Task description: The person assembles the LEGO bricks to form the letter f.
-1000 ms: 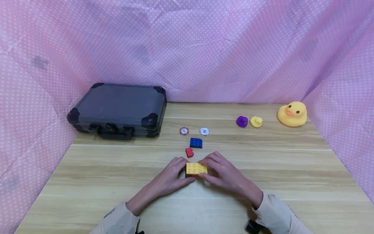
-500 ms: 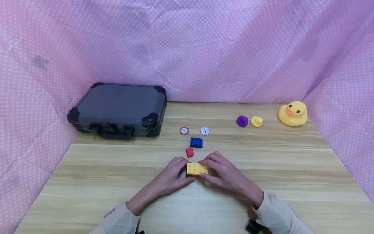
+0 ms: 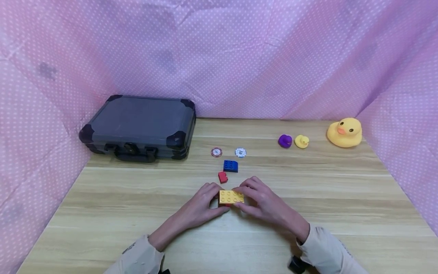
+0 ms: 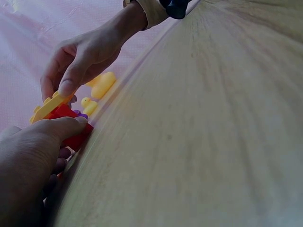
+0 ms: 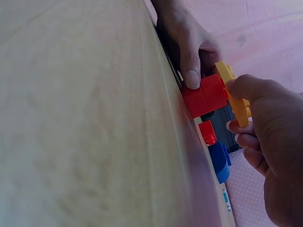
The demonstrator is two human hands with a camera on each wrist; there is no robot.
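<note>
A flat yellow toy building brick (image 3: 228, 196) with studs on top sits over two stacked red bricks (image 5: 205, 97) in the middle of the table. With thumb and fingers, my left hand (image 3: 200, 205) grips the red stack low down, from its left side. My right hand (image 3: 265, 199) pinches the yellow brick near its right end, thumb on the near edge and fingers on the far one. In the right wrist view the yellow brick reaches out past the red stack. Just beyond the hands lie a small red brick (image 3: 222, 177) and a blue brick (image 3: 230, 166).
Two poker chips, one red-rimmed (image 3: 216, 152) and one white (image 3: 240, 152), lie behind the blue brick. A grey case (image 3: 140, 123) stands at the back left. Toward the back right are a purple duck (image 3: 285, 141), a small yellow duck (image 3: 302, 141) and a large yellow duck (image 3: 345, 133).
</note>
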